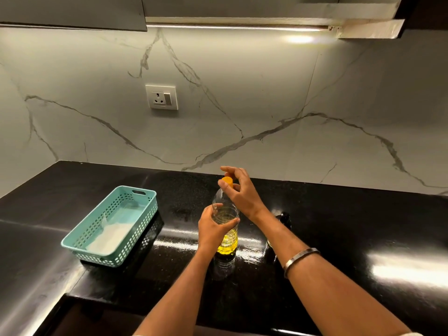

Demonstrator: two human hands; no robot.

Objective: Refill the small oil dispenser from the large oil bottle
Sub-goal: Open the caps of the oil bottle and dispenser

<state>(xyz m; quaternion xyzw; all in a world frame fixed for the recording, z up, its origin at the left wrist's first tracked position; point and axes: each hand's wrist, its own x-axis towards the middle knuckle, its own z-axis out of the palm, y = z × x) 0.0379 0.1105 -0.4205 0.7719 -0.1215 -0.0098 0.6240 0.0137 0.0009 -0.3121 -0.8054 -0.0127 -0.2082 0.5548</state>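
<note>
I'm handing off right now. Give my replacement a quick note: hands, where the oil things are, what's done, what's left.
Left hand grips the large oil bottle, upright on the black counter.
Right hand pinches its yellow cap, which is on the neck.
Small oil dispenser stands right of the bottle, mostly hidden behind the right forearm.
Done: bottle steadied. Nothing poured yet, as far as can be seen.
Left: take the cap off, open the dispenser, pour, recap.
</note>
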